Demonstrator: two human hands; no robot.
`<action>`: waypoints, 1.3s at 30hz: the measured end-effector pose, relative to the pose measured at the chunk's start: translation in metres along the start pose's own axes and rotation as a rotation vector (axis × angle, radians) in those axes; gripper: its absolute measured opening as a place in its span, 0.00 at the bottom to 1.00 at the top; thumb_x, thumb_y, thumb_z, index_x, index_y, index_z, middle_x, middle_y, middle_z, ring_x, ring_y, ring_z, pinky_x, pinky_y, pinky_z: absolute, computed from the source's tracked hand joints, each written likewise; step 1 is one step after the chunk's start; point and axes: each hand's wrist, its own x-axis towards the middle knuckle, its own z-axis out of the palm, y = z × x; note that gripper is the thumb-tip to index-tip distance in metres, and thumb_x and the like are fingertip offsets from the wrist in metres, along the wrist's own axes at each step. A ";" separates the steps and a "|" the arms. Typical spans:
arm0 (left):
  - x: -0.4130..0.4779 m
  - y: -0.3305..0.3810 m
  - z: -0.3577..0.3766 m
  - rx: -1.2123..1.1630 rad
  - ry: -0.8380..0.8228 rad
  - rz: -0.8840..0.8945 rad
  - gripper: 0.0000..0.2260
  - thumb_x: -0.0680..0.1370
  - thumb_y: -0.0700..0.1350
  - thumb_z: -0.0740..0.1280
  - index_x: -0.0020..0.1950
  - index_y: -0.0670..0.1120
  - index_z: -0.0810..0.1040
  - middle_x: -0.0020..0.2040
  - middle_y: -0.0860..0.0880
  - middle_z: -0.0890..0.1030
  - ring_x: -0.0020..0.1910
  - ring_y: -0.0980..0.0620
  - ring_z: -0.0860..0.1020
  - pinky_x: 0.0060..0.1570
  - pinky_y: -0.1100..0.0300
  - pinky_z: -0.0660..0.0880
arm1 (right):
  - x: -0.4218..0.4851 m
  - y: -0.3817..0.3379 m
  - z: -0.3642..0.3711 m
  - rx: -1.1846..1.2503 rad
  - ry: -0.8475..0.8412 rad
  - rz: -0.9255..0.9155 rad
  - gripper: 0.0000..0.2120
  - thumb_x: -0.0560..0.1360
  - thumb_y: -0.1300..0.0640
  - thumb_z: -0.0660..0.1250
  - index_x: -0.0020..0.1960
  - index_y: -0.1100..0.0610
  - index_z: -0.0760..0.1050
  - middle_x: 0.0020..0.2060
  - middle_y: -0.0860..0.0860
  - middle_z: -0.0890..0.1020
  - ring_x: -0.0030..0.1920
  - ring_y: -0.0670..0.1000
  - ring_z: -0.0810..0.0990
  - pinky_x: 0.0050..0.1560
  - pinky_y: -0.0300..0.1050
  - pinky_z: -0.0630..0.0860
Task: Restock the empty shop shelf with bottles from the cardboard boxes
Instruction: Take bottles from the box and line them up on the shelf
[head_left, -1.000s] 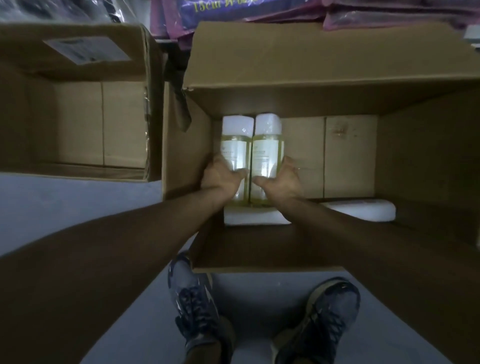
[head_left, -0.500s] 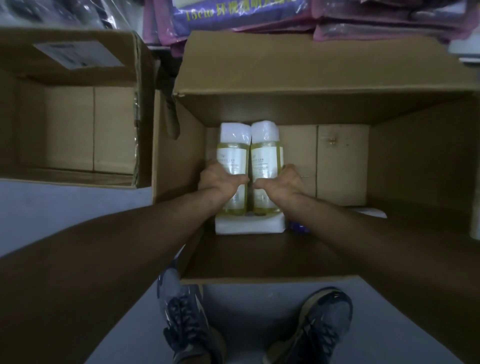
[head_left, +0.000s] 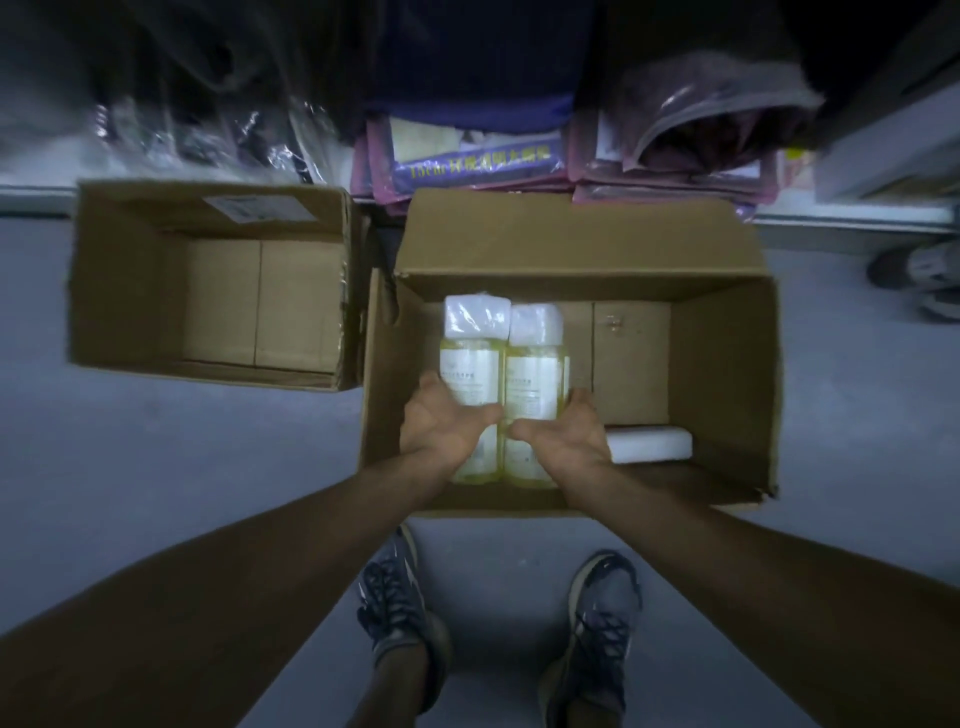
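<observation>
Left bottle (head_left: 470, 374) and right bottle (head_left: 533, 371), white-capped, yellow-filled and touching side by side, are gripped by the left hand (head_left: 441, 428) and right hand (head_left: 569, 441) respectively, over the left part of the open cardboard box (head_left: 727, 395).

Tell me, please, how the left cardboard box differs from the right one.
The left box looks smaller than the right box. The left box shows bare cardboard inside; the right box shows bottles and a white foam piece. The left box's flap bears a white label; the right box's shows none. Both are open brown cardboard on the grey floor.
</observation>
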 end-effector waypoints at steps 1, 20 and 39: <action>-0.014 0.003 -0.007 -0.006 0.004 -0.004 0.34 0.69 0.56 0.83 0.68 0.45 0.72 0.63 0.45 0.82 0.62 0.43 0.82 0.60 0.46 0.82 | -0.012 -0.003 -0.007 0.006 -0.011 0.005 0.34 0.64 0.49 0.84 0.63 0.53 0.69 0.53 0.50 0.82 0.48 0.51 0.82 0.38 0.43 0.77; -0.294 0.113 -0.221 -0.297 0.269 0.311 0.28 0.67 0.48 0.85 0.59 0.54 0.72 0.49 0.60 0.80 0.45 0.68 0.79 0.33 0.73 0.73 | -0.300 -0.160 -0.182 0.117 -0.050 -0.414 0.39 0.63 0.54 0.86 0.63 0.46 0.65 0.45 0.36 0.78 0.42 0.34 0.78 0.35 0.32 0.73; -0.565 0.189 -0.511 -0.586 0.635 0.617 0.34 0.67 0.51 0.84 0.69 0.52 0.74 0.60 0.54 0.84 0.58 0.54 0.84 0.60 0.46 0.83 | -0.626 -0.385 -0.287 0.123 -0.200 -1.129 0.41 0.66 0.55 0.85 0.69 0.43 0.65 0.57 0.40 0.81 0.53 0.33 0.82 0.48 0.34 0.81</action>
